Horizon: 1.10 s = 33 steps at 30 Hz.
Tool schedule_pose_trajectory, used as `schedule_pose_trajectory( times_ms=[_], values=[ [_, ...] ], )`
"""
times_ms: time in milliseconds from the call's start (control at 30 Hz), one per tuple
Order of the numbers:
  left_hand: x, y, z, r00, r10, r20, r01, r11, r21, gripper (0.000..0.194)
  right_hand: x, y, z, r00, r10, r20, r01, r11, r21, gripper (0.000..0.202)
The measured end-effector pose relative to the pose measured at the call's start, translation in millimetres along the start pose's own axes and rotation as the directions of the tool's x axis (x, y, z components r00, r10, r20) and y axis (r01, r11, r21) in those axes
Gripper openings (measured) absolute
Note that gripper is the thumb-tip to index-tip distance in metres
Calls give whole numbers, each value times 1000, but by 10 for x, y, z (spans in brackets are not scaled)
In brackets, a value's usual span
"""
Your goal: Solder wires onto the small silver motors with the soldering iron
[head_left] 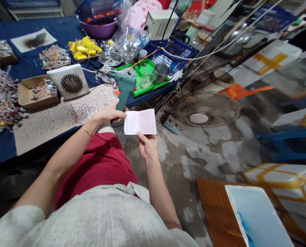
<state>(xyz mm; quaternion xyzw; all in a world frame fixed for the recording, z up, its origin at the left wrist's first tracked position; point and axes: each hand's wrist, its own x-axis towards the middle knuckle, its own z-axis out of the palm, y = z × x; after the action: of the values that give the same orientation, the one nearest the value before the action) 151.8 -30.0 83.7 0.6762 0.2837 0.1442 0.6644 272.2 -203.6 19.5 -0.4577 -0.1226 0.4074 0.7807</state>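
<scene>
A small open notebook with handwriting on its left page is held up in front of my lap. My right hand pinches its bottom edge, thumb on the page. My left hand is closed at the notebook's upper left edge; some of its fingers are hidden. Just beyond that hand is a green soldering gun, its handle's lower end meeting the fingers. Whether the hand also touches the handle I cannot tell. Below and left of it, cardboard strewn with solder bits lies on the table.
A small white fan, a carton of wired parts, yellow parts and a green tray with a metal cup stand on the blue-clothed table. Right, on the floor, are a round fan grille and taped foam boxes.
</scene>
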Motion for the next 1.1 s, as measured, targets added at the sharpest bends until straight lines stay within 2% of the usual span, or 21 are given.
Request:
schedule_pose_trajectory(
  times_ms=[467, 667, 800, 1100],
  values=[
    [38, -19, -4, 1000, -1, -21, 1, 1000, 18, 20, 4, -3, 13, 998, 58, 36, -58, 998, 14, 44],
    [41, -30, -1, 1000, 3, -17, -3, 1000, 26, 21, 62, 25, -25, 994, 109, -19, -107, 992, 59, 35],
    [40, -29, 4, 1000, 11, -18, -10, 999, 37, 20, 87, 25, -46, 990, 138, -16, -137, 989, 63, 34],
    [34, -51, 4, 1000, 16, -22, -15, 999, 40, 20, 112, 65, -85, 987, 143, -79, -137, 987, 82, 29]
  ],
)
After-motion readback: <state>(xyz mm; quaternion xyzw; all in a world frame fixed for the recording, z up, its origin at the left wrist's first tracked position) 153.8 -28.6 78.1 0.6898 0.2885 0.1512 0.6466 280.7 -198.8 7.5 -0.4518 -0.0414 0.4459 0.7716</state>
